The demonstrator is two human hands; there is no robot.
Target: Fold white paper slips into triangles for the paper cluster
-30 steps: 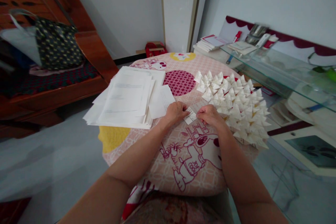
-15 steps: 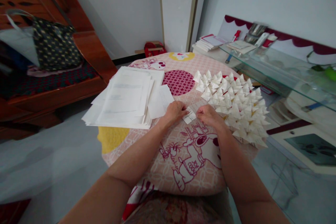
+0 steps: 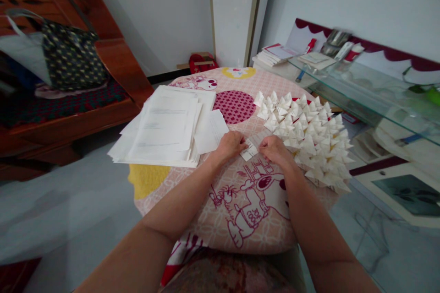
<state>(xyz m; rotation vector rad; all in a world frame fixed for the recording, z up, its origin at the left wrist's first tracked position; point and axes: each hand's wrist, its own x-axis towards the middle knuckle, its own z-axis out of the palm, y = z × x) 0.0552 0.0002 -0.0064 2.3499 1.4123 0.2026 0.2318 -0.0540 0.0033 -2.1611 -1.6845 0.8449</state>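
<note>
Between the narrow fingers (image 3: 240,141), a small, printed white paper (image 3: 249,153) lies on the pink, cloth-covered table (image 3: 209,233), the left hand (image 3: 229,146) holding its edge, seemingly for steadiness, the right hand's (image 3: 274,149) grip unclear.

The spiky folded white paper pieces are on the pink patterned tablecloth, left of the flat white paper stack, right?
Wrong side: the head view shows the spiky folded white paper pieces to the right of the flat white paper stack. They are on the pink patterned tablecloth, as you say.
</note>
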